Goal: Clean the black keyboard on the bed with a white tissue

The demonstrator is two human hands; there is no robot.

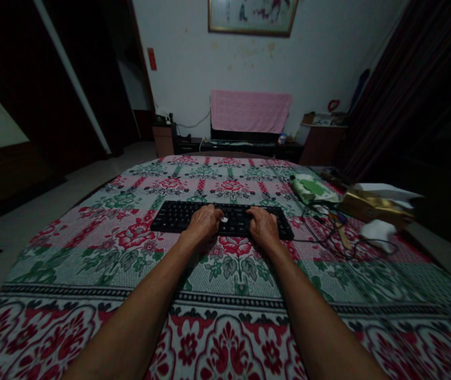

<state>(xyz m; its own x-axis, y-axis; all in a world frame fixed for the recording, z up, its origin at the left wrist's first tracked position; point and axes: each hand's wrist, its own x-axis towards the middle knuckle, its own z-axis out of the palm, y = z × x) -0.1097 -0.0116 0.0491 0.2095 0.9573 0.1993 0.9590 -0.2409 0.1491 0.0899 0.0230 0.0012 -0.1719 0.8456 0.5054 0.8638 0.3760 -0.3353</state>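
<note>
A black keyboard (178,215) lies flat on the patterned tablecloth (130,243), in the middle of the table. My left hand (205,220) is over its central keys, fingers closed, with a small white piece (224,219) at the thumb and fingertips; I cannot make out its material. On the keyboard's right part rests my right hand (264,226), its fingers bent over the keys and closed on the board. Both hands hide some of the keys under them.
To the right lie a green-and-white soft pack (313,189), a gold box (372,208) with white paper sticking out, a crumpled white tissue (379,232) and tangled black cables (334,244). Past the table, a pink towel (251,111) hangs over a dark screen.
</note>
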